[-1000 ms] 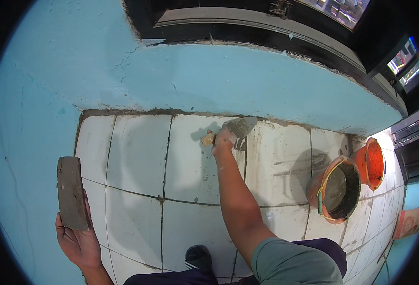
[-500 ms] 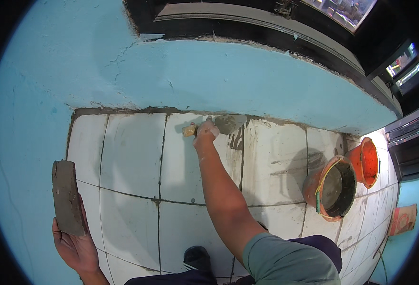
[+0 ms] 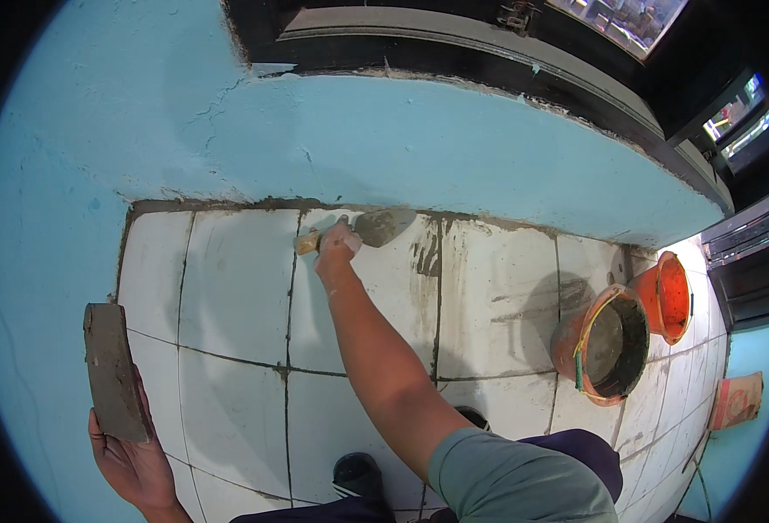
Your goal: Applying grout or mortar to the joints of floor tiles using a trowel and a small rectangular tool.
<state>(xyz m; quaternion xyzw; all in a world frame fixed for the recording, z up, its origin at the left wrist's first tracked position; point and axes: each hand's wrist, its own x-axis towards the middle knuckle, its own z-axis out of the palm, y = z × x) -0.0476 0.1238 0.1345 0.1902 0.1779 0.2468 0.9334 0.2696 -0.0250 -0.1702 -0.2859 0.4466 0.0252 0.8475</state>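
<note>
My right hand (image 3: 339, 245) is closed round the wooden handle of a trowel (image 3: 384, 227). The trowel's grey, mortar-smeared blade points right and lies along the joint where the white tiled floor (image 3: 362, 322) meets the light-blue wall (image 3: 402, 131). Dark grey mortar (image 3: 288, 204) runs along that joint. Over at the left, my left hand (image 3: 136, 466) holds up a flat, slightly curved grey slab (image 3: 116, 370), coated with what looks like mortar. The thumb and fingers grip its lower end.
Two orange buckets stand on the right: the nearer bucket (image 3: 600, 344) contains grey mortar, the farther bucket (image 3: 663, 298) is behind it. A cardboard box (image 3: 736, 401) sits at the far right. A dark window frame (image 3: 454, 48) tops the wall. My shoe (image 3: 358, 475) is below.
My right hand and the trowel have slid left along the wall joint. The left hand with the slab has shifted slightly left and down in the picture.
</note>
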